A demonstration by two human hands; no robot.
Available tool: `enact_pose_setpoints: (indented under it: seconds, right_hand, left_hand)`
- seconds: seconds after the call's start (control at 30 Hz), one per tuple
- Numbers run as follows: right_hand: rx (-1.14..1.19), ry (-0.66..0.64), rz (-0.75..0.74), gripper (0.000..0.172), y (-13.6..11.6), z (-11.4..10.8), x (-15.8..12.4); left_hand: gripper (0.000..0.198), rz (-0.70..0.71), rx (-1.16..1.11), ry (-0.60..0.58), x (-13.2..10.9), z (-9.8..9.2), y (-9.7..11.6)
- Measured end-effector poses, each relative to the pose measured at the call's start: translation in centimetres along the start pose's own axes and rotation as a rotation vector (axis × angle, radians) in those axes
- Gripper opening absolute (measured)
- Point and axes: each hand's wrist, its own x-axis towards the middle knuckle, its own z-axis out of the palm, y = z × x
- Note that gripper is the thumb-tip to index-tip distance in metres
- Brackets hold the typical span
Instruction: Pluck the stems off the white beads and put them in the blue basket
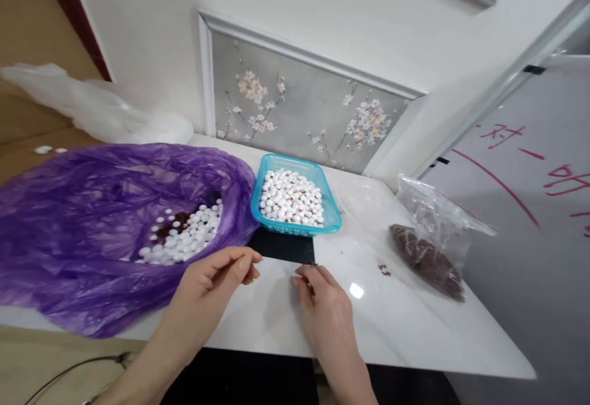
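My left hand [209, 285] is held above the front of the white table, thumb and fingertips pinched together; anything between them is too small to make out. To its right, my right hand [327, 306] rests low over the table with its fingers drawn together, and tiny dark brown bits show at its fingertips. Just beyond both hands lies a black flat piece [282, 246]. Behind that stands a turquoise plastic basket [330, 213] holding many small white balls [290, 199] with brown bits among them. Beside my left hand, an open purple plastic bag [78, 233] holds more white balls [196, 236] and dark brown shreds [169, 228].
A clear bag [426, 257] of brown material sits at the table's right, with a few loose brown shreds [384, 270] nearby. White plastic wrap [115, 110] lies behind the purple bag. A framed flower panel [304, 104] backs the table; a whiteboard [520, 257] stands right.
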Motion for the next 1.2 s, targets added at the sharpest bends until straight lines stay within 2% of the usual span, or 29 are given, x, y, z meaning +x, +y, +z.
enact_pose_setpoints:
  seconds: [0.1,0.2,0.27,0.33,0.4,0.5,0.6,0.67,0.77,0.83,0.9,0.97,1.03,1.1,1.2]
  right_hand:
    - [-0.15,-0.018,-0.001,0.017,0.1,0.9,0.0]
    - [-0.165,-0.025,0.016,0.02,0.4,1.3,-0.2]
    - [-0.135,-0.011,0.013,0.021,0.5,1.5,-0.5]
    - [-0.073,0.029,-0.01,0.022,0.5,1.6,-0.9]
    - [0.03,0.089,-0.047,0.023,0.4,1.6,-1.2]
    - [0.205,0.149,-0.063,0.019,0.0,1.5,-1.5]
    - [0.355,0.107,-0.03,0.014,-0.4,1.3,-1.7]
    - [0.458,0.07,-0.014,0.01,-0.5,1.3,-1.9]
    - [0.595,0.031,-0.003,0.013,-0.4,1.4,-2.1]
    - [0.641,-0.004,-0.02,0.008,-0.5,1.5,-2.1]
    - [0.661,-0.027,-0.027,0.007,-0.6,1.6,-2.1]
    - [0.687,-0.028,-0.007,0.007,-0.9,1.8,-2.0]
    - [0.739,-0.043,0.024,0.007,-1.3,1.9,-1.8]
    - [0.84,-0.067,0.068,0.007,-1.7,2.0,-1.8]
    - [1.008,-0.088,0.151,0.006,-2.5,2.0,-1.9]
  left_hand:
    - [0.015,0.123,0.144,0.074,-0.3,-1.6,1.0]
    - [0.017,0.221,0.362,0.241,0.2,-4.1,1.8]
    - [0.02,0.234,0.506,0.346,0.7,-5.9,1.9]
    - [0.024,0.215,0.637,0.379,1.4,-7.5,1.6]
    - [0.028,0.183,0.779,0.313,2.1,-8.4,1.1]
    - [0.033,0.14,0.961,0.139,2.8,-8.8,0.2]
    - [0.034,0.123,1.072,0.029,3.3,-8.7,-0.8]
    - [0.034,0.119,1.117,-0.002,3.5,-8.6,-1.2]
    - [0.032,0.118,1.126,-0.033,3.7,-8.6,-1.4]
    - [0.029,0.134,1.081,-0.02,3.7,-8.6,-1.1]
    - [0.024,0.164,0.98,0.051,3.4,-8.4,-0.7]
    - [0.018,0.157,0.787,0.121,2.7,-8.0,-0.1]
    - [0.015,0.105,0.509,0.139,1.9,-7.1,0.4]
    - [0.017,0.04,0.189,0.092,1.0,-6.0,0.7]
    - [0.015,-0.08,-0.287,-0.04,-0.2,-3.9,0.5]
